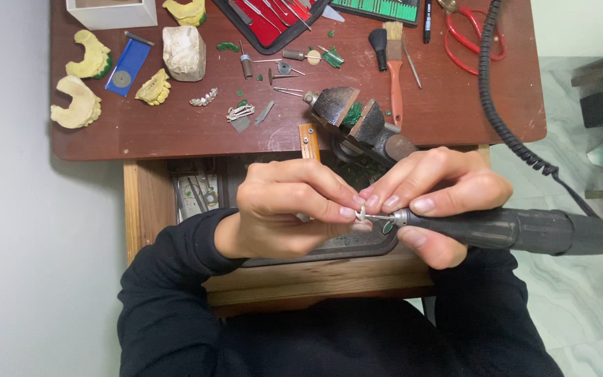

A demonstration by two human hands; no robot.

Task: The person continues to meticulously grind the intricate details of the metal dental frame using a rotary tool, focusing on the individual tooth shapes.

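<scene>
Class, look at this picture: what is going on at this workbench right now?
A person in black sleeves works over an open drawer of a brown workbench. The left hand pinches a small silvery metal piece at its fingertips. The right hand holds a dark rotary handpiece, its tip at that piece. Yellowish dental casts, a small vise and red scissors lie on the bench.

Just beyond the hands, the dark vise (pixel 357 119) juts over the tabletop (pixel 148 132) edge and blocks the way straight ahead, with the orange-handled brush (pixel 394 77) lying right behind it. The coiled black cord (pixel 504 126) crosses the right side of the tabletop, while yellow dental casts (pixel 78 105) crowd the far left. A bare strip of wood along the near edge, left of the vise, leaves room to pass.
</scene>
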